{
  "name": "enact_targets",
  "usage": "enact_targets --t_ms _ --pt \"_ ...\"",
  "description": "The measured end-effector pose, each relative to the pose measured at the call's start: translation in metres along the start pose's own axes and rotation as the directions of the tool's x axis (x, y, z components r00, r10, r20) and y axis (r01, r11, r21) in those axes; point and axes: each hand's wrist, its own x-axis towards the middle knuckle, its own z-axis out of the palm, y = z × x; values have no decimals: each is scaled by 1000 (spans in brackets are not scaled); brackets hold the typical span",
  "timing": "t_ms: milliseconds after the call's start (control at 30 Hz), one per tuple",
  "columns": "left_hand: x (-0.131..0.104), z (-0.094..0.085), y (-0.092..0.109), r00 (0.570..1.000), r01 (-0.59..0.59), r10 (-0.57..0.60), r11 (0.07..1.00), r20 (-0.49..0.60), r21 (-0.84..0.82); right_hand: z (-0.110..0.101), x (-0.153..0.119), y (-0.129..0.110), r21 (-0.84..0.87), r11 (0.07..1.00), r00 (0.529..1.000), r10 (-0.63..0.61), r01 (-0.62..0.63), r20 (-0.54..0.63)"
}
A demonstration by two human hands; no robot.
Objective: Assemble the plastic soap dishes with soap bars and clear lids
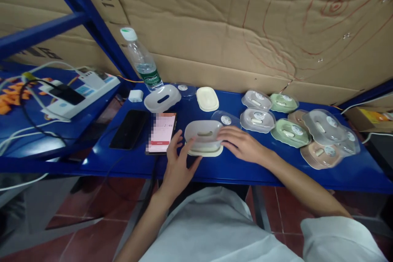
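Note:
A translucent white slotted dish (203, 127), like the upper part of a soap dish, sits over a cream oval base (208, 153) near the table's front edge. My right hand (241, 141) pinches the dish at its right end, fingers pressed together. On the left side, my left hand (179, 161) has its fingers spread. Its index finger touches the dish's left edge, and its thumb lies by the base's front rim. Behind the dish lies a clear plastic cover (226, 119) with a round label.
A second slotted dish (162, 98), a cream oval piece (208, 99) and a water bottle (144, 63) are at the back. Left are a lit phone (162, 133), a dark phone (129, 129) and a charger (135, 95). Several covered dishes (290, 132) crowd the right, some stacked.

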Motion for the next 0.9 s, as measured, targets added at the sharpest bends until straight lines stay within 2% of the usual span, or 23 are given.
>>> enact_targets --t_ms 100,267,467,567,700,900 --pt "2 -3 0 992 -89 85 995 90 41 9 -21 -14 -71 997 998 -41 44 48" --pt "12 -12 -1 963 -172 151 982 221 77 26 -23 -15 -226 973 990 -2 34 140" --pt "22 -14 -6 948 -189 173 981 268 37 19 -21 -8 -123 992 993 22 -7 117" --pt "24 -13 -8 956 -158 151 987 252 8 12 -24 3 -154 984 992 105 -92 77" --pt "24 -12 -9 961 -135 135 991 242 -16 15 -32 24 -259 927 958 286 -273 12" --pt "20 -12 -6 947 -200 176 978 269 65 27 -35 33 -297 894 935 354 -336 7"
